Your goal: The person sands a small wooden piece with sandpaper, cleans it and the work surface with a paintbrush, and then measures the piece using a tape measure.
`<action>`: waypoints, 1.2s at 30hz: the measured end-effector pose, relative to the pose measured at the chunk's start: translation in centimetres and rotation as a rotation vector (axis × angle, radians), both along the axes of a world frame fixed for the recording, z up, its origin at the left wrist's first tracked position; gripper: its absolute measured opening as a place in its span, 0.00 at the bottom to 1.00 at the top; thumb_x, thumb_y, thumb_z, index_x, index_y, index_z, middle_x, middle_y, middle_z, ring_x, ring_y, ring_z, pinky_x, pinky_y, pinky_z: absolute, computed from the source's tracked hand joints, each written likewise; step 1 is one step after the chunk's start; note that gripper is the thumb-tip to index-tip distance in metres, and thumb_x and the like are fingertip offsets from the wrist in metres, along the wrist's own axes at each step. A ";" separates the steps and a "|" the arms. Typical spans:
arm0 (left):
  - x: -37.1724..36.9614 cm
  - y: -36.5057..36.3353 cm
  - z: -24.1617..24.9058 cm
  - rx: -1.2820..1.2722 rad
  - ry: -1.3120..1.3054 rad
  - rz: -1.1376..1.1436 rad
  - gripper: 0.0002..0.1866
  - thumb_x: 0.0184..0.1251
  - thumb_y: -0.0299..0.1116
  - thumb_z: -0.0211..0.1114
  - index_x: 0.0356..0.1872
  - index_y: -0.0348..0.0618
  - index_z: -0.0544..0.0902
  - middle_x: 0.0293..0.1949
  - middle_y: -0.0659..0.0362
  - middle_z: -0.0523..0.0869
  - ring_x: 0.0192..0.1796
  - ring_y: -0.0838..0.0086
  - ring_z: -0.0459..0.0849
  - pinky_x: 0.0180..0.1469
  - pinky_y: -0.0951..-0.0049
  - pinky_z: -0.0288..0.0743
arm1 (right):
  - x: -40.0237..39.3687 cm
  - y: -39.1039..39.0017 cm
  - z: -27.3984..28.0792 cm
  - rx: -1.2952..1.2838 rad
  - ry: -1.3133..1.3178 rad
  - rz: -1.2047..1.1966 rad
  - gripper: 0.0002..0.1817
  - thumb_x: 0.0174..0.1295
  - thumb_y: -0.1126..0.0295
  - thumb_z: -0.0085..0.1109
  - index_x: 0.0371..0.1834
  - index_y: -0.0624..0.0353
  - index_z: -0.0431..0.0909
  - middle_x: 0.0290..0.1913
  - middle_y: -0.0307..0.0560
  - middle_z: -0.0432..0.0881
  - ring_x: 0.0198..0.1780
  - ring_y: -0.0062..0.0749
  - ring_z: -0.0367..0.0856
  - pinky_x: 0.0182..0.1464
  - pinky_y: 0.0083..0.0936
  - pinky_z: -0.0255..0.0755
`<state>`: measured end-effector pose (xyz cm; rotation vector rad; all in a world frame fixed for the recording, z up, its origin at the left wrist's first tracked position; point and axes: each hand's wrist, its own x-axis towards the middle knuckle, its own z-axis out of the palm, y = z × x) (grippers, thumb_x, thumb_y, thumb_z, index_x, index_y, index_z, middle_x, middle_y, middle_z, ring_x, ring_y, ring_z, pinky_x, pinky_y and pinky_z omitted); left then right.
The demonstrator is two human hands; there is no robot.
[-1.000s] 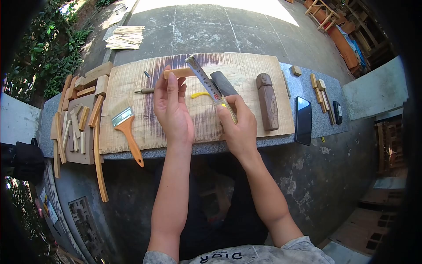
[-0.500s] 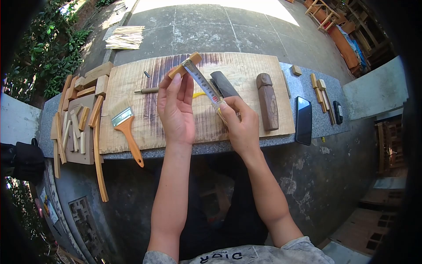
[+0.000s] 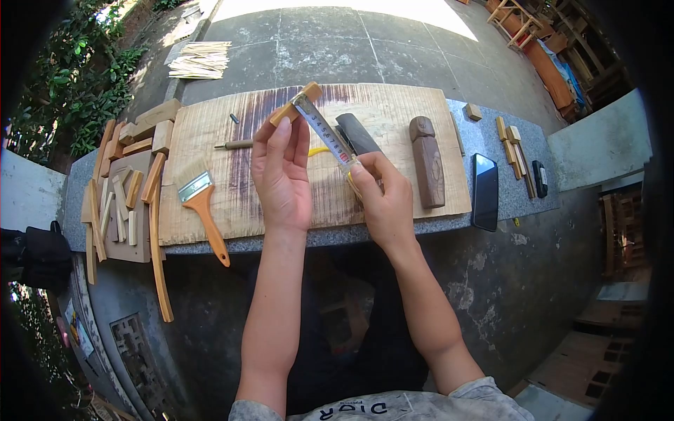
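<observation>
Between its thumb and fingers, my left hand (image 3: pixel 284 172) holds up a small wooden block (image 3: pixel 298 103) above the board. A tape measure's numbered blade (image 3: pixel 324 132) runs from that block down to my right hand (image 3: pixel 385 196). My right hand is closed on the tape measure's case, which shows only as a bit of yellow at the fingers. Behind the blade lies a dark tool (image 3: pixel 358 133), its far end partly covered. A dark carved wooden piece (image 3: pixel 428 163) lies to the right of my right hand. To the left of my left hand rests a brush (image 3: pixel 202 200) with an orange handle.
A wide wooden board (image 3: pixel 323 217) lies on the granite table (image 3: pixel 442 224). Several wood offcuts (image 3: pixel 126 193) crowd the left end, with a long strip (image 3: pixel 160 259) overhanging the front edge. On the right are a phone (image 3: pixel 484 192) and small wood pieces (image 3: pixel 514 151).
</observation>
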<state>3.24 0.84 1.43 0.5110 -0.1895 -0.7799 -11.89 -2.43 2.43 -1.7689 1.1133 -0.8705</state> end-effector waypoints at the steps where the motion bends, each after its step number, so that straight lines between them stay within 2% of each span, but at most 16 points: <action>1: 0.0 0.0 0.0 0.011 -0.021 0.019 0.15 0.75 0.29 0.71 0.58 0.39 0.81 0.58 0.53 0.87 0.63 0.70 0.87 0.70 0.73 0.84 | 0.1 0.2 0.0 -0.020 0.031 -0.013 0.22 0.72 0.52 0.62 0.47 0.63 0.82 0.35 0.54 0.86 0.38 0.45 0.86 0.43 0.41 0.75; 5: -0.1 -0.2 0.0 0.050 -0.066 0.083 0.14 0.75 0.27 0.70 0.57 0.39 0.80 0.57 0.52 0.88 0.63 0.68 0.88 0.70 0.73 0.84 | 0.7 1.2 0.1 -0.251 0.155 -0.086 0.22 0.71 0.53 0.63 0.51 0.63 0.79 0.43 0.58 0.83 0.46 0.53 0.83 0.48 0.47 0.75; 11: -0.5 -0.1 0.2 0.071 -0.116 0.132 0.13 0.76 0.25 0.70 0.56 0.40 0.80 0.57 0.53 0.88 0.62 0.68 0.89 0.68 0.74 0.85 | 1.0 1.3 0.0 -0.325 0.175 -0.108 0.25 0.70 0.53 0.65 0.55 0.65 0.76 0.48 0.60 0.82 0.52 0.55 0.81 0.52 0.49 0.75; 36: -0.9 -0.1 0.4 0.098 -0.151 0.188 0.11 0.76 0.25 0.70 0.54 0.39 0.80 0.57 0.53 0.87 0.62 0.68 0.89 0.66 0.75 0.86 | 1.3 1.5 0.0 -0.308 0.238 -0.112 0.27 0.67 0.50 0.69 0.54 0.63 0.76 0.48 0.57 0.83 0.52 0.52 0.82 0.50 0.49 0.77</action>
